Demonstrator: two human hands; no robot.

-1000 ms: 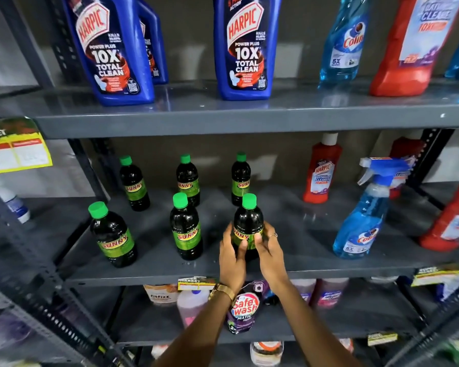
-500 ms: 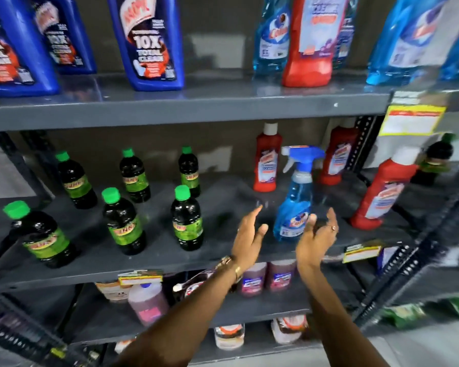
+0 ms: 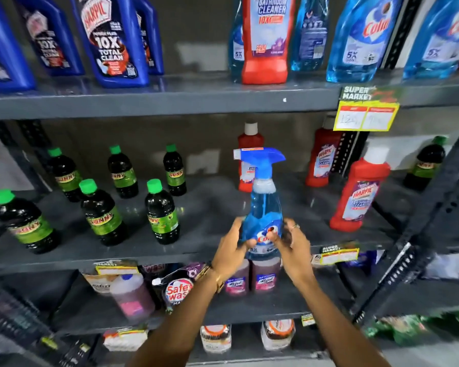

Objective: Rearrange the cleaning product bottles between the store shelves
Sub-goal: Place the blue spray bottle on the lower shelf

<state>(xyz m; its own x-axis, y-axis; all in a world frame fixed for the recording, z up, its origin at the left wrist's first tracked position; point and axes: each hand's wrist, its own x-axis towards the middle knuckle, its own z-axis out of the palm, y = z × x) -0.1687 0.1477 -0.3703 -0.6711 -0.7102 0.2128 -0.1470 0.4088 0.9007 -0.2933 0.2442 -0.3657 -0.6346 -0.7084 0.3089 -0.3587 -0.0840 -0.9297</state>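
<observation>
A blue Colin spray bottle [image 3: 263, 207] stands upright near the front edge of the grey middle shelf [image 3: 210, 207]. My left hand [image 3: 233, 247] grips its lower left side and my right hand [image 3: 292, 245] grips its lower right side, fingers wrapped on the label. Several dark Sunny bottles with green caps [image 3: 162, 215] stand in two rows to the left. Red Harpic bottles [image 3: 358, 194] stand to the right and behind the spray bottle.
The top shelf [image 3: 170, 102] carries blue Harpic bottles [image 3: 112, 41], a red bathroom cleaner [image 3: 268, 41] and blue Colin refills [image 3: 361, 38]. A yellow price tag [image 3: 366, 115] hangs from its edge. Pink bottles and pouches fill the lower shelf. A slanted rack post [image 3: 435, 221] stands right.
Both hands left the front-right Sunny bottle, moved right with the view, and closed around the base of the blue spray bottle.
</observation>
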